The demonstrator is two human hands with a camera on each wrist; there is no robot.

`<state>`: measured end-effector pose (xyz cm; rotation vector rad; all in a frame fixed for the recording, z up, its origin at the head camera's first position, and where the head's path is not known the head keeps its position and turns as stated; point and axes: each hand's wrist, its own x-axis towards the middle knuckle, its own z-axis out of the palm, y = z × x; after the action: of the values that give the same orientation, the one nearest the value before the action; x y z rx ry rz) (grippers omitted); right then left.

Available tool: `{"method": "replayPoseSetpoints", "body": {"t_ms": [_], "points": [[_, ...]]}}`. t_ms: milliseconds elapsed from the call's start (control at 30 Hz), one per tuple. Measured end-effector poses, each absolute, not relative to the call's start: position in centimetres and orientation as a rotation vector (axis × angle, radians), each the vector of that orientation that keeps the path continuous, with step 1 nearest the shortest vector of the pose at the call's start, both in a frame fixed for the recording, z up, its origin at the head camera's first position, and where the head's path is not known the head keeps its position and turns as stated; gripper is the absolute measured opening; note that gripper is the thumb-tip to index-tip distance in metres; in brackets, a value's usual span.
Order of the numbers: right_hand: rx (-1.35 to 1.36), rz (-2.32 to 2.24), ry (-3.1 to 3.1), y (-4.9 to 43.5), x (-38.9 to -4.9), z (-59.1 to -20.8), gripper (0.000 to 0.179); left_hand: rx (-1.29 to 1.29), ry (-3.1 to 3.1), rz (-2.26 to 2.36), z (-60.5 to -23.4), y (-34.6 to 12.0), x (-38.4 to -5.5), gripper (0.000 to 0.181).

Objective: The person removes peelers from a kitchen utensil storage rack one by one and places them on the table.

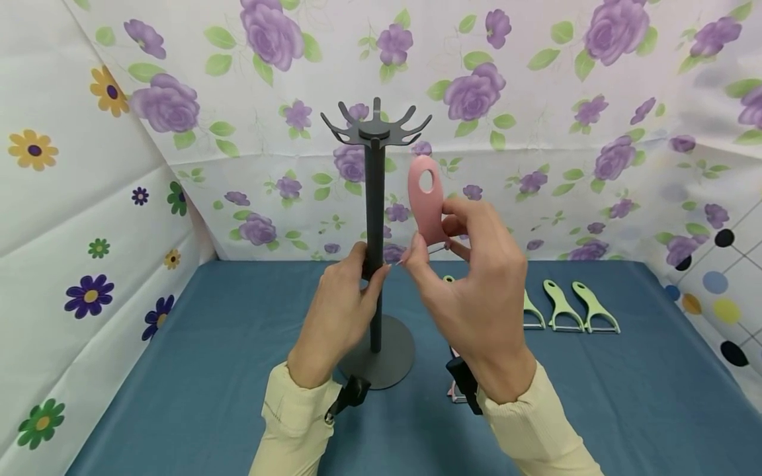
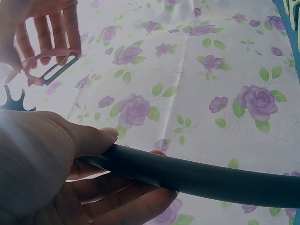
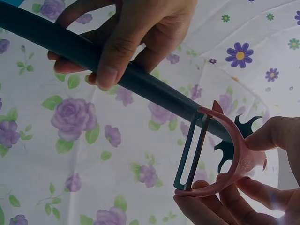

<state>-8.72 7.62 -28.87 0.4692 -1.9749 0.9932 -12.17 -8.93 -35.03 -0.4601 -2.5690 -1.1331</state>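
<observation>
A dark grey stand (image 1: pixel 375 198) rises from a round base, with a ring of upturned hooks at its top. My left hand (image 1: pixel 342 304) grips its pole around the middle, thumb on one side and fingers on the other. In my right hand (image 1: pixel 485 284) is a pink peeler (image 1: pixel 425 198), pinched near its blade end between thumb and fingers. The peeler's handle points up, its oval hole near the tip, just right of the pole and below the hooks. The right wrist view shows the peeler's metal blade (image 3: pixel 194 150) across its curved pink arms.
Several green peelers (image 1: pixel 562 307) lie in a row on the blue tabletop at the right, some partly behind my right hand. Another pink peeler (image 1: pixel 457 393) shows partly beside my right wrist. Flowered cloth (image 1: pixel 536 99) hangs behind the table.
</observation>
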Motion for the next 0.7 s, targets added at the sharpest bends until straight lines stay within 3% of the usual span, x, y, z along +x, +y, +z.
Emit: {"method": "replayPoseSetpoints", "body": {"t_ms": [700], "points": [[0.416,1.003,-2.088,9.8,-8.5,-32.2,0.037,-0.459,-2.564,-1.132,-35.1,-8.9,-12.2,0.021]]}}
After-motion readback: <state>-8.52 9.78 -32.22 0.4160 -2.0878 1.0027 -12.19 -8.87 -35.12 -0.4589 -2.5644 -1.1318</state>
